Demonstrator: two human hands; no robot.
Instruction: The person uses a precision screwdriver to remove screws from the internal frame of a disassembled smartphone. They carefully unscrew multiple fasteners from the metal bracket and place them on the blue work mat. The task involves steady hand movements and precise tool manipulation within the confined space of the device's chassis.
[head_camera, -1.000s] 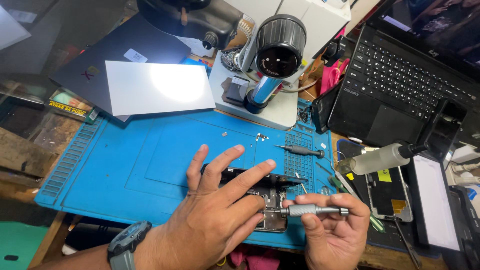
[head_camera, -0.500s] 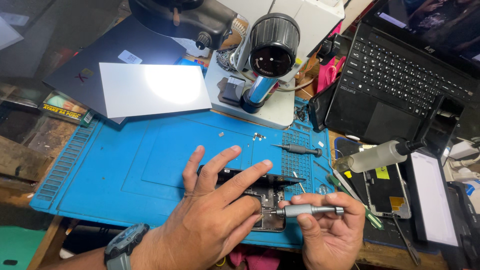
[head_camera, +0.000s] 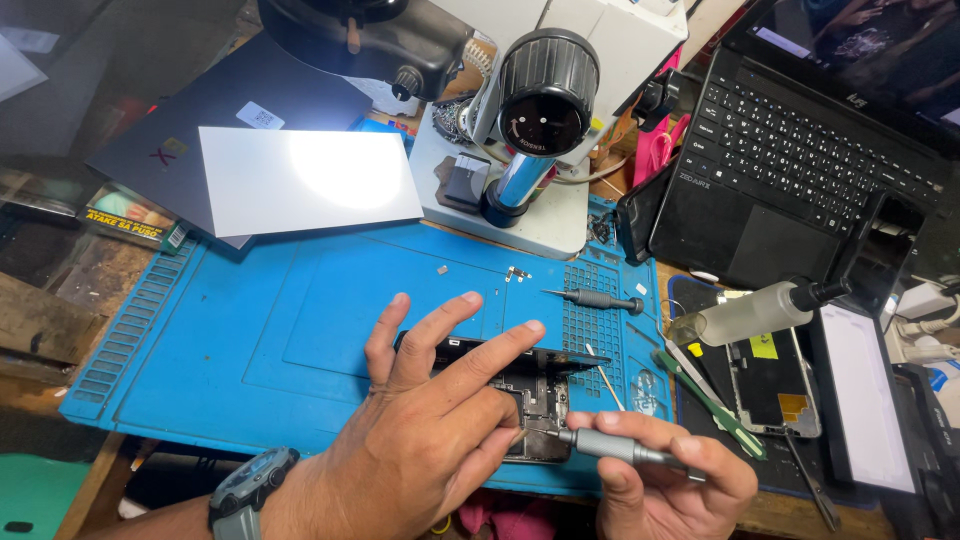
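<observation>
Two hands on opened black phone (head_camera: 520, 385), near centre of blue silicone mat (head_camera: 250, 340). Left hand (head_camera: 430, 440) spread wide, pinning it. Right hand (head_camera: 665, 480) grips grey metal screwdriver (head_camera: 620, 450); tip slip risks gouging board. Tiny loose screws (head_camera: 515, 273) far side risk scattering.

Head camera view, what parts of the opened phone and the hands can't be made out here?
- Opened phone: its left part is hidden under the left hand.
- Screwdriver tip: too small to tell which screw it meets.
- Right hand: its lower part is cut off by the bottom edge.
- Small parts on the blue mat: too small to identify.
- Laptop: its screen is cut off by the top edge.
</observation>
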